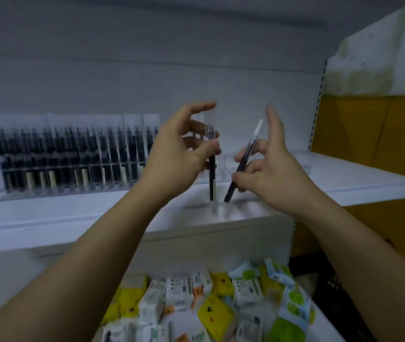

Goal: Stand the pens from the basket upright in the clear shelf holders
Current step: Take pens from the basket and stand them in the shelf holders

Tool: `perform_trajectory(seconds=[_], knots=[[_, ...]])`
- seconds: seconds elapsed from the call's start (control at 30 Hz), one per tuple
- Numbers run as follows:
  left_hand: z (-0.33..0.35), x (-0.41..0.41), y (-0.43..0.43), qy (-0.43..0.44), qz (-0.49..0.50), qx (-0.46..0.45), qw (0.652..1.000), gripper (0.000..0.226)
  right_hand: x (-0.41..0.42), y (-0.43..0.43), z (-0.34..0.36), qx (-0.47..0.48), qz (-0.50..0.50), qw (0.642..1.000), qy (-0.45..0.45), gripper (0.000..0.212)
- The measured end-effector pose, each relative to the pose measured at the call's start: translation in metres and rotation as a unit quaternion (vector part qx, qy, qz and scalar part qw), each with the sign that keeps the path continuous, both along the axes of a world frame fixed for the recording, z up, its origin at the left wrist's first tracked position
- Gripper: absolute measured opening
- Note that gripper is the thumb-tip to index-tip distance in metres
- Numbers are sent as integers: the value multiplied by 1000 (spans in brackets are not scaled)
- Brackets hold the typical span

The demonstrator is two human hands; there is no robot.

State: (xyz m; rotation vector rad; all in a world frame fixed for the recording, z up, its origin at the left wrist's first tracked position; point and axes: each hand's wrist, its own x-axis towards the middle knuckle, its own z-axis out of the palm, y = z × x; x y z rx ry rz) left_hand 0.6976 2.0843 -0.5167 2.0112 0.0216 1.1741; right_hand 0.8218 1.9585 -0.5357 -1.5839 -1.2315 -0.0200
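left hand (179, 154): raised, thumb and fingers pinched pen (211, 166) upright
right hand (268, 166): raised, pinched tilted pen (242, 166)

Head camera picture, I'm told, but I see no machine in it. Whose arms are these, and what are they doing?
There is no robot here. A person wears a camera on the head, and it looks down at their own bare arms. The left hand pinches an upright pen. The right hand pinches a tilted pen. Both are in front of the white shelf. To the left, a clear holder stands full of dark pens. Below lie small colourful packets.
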Motion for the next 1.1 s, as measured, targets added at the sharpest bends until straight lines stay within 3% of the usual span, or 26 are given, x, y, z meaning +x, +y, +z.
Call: perform_trajectory(seconds=[0.07,0.2,0.4,0.67,0.83,1.1], knots=[[9,10,10,-8,9,4,1000,52,11,8,12,11,-6,1000,-23,113],[22,28,32,-39,44,19,998,49,31,28,27,15,-15,997,-68,91],[30,54,63,-73,78,5,994,47,56,68,46,94,-32,991,-85,71],[29,76,89,-77,118,23,990,46,76,126,42,200,-59,976,-68,60],[17,78,95,-92,134,31,986,50,83,136,16,244,-51,968,-21,64],[9,82,93,-11,138,63,988,49,83,133,16,270,-48,961,-38,61]])
